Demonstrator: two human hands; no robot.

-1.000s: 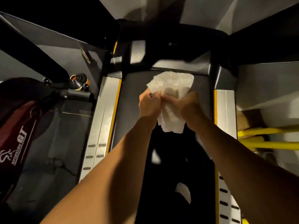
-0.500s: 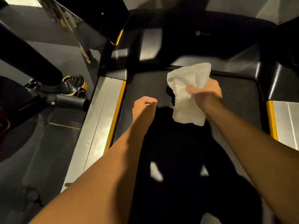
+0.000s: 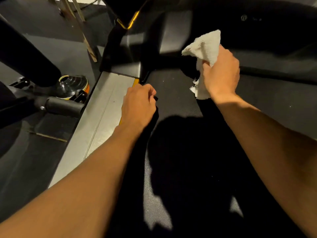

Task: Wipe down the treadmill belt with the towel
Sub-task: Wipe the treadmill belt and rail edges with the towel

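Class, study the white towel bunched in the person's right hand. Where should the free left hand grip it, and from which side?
Best, probably: pinch the frayed lower end of the white terry towel, hanging free below the right hand, coming from the left with the left hand. The middle is bunched in that grip; the end dangles over the black treadmill belt, facing left.

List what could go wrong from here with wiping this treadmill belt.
1. The white terry towel is bunched in the right hand, only a frayed corner hanging down; the wipe may be patchy.
2. The left hand sits curled at the seam between the dark textured belt and the silver side rail; if the belt shifts, fingers might be pinched.
3. Deep shadow covers mid-belt, so specks could be missed.
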